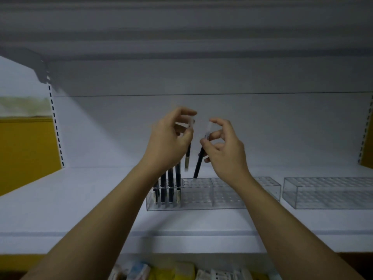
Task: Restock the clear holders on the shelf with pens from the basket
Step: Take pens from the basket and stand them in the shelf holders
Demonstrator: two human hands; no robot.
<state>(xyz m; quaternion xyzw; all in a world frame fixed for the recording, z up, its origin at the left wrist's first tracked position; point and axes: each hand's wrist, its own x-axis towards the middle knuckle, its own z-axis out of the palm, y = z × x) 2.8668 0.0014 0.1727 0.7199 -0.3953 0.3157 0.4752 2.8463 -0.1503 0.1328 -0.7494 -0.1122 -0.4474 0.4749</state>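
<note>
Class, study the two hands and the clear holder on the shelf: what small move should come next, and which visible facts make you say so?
Probably lower the right hand so its pen slides into a hole. That pen's lower tip hangs tilted just above the clear holder, beside the pens already standing at its left end. The left hand holds another pen higher up.

Pens in left holder (leftmost holes)
</note>
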